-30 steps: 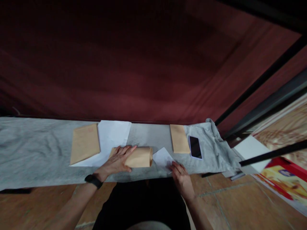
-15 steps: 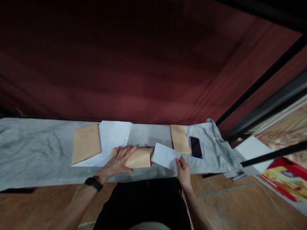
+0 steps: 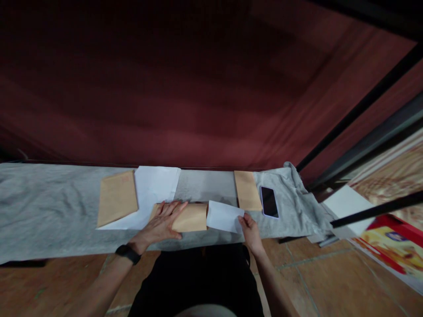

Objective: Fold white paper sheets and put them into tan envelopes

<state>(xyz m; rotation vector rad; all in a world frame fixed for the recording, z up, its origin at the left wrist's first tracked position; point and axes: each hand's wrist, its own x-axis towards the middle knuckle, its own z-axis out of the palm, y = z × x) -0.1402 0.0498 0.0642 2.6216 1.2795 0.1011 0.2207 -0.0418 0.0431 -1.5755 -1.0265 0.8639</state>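
Observation:
My left hand (image 3: pixel 165 222), a black band on its wrist, lies with fingers spread flat on a brown paper envelope (image 3: pixel 191 218). The envelope's open end faces right. My right hand (image 3: pixel 249 229) pinches the right edge of a folded white sheet of paper (image 3: pixel 224 216) between thumb and fingers. The sheet's left edge meets the envelope's mouth; how much of it is inside, I cannot tell. Left of my left hand, larger white sheets (image 3: pixel 157 182) lie partly beneath a stack of brown envelopes (image 3: pixel 117 198).
Another brown envelope (image 3: pixel 247 190) lies beyond my right hand, beside a phone (image 3: pixel 269 202) with a pale purple edge. A grey cloth (image 3: pixel 49 207) covers the narrow bench. A dark red panel (image 3: pixel 185 110) rises behind it. At right are black bars and a red-and-yellow box (image 3: pixel 393 246).
My right hand has moved slightly left and levelled the white sheet, bringing its left edge against the envelope's mouth. My left hand stays on the envelope.

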